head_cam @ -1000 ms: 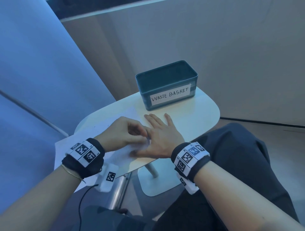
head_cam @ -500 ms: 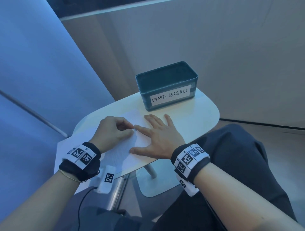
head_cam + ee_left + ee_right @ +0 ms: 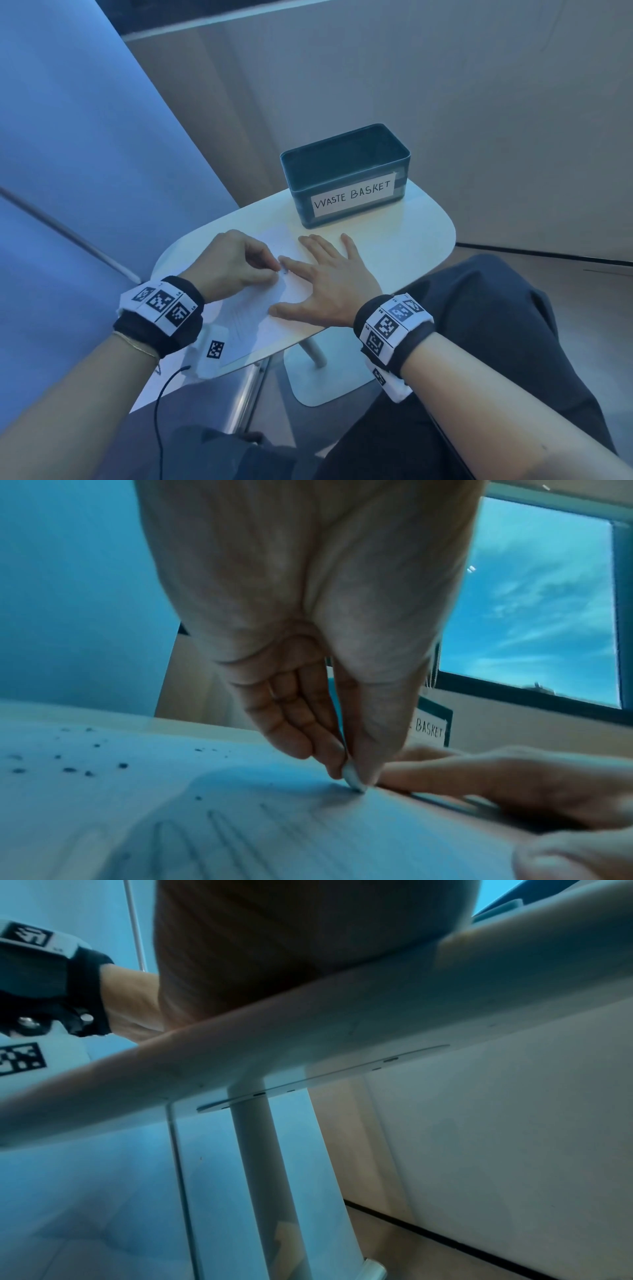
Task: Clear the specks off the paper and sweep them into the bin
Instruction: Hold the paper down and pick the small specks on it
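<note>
At the left of the head view your left hand [image 3: 233, 265] is curling its fingers and pinching a small pale eraser [image 3: 354, 780], its tip pressing on the paper [image 3: 250, 318]; in the left wrist view dark specks [image 3: 70, 769] are lying scattered at the frame's left on that sheet. Judging from this, you are rubbing marks out, so keep the strokes short and light and the eraser angled low, or the sheet could crease. Just right of centre, your right hand [image 3: 330, 279] is lying flat with all 5 fingers spread, gripping nothing and pinning the paper down; keep it pressing close beside the eraser tip. Farther right and higher in the frame, the bin [image 3: 346, 174], labelled WASTE BASKET, is standing at the far end of the small white table [image 3: 421, 236], a little beyond your fingertips. Pale walls are closing in the room behind it, and the left wrist view is showing a window [image 3: 534, 599] at upper right.
</note>
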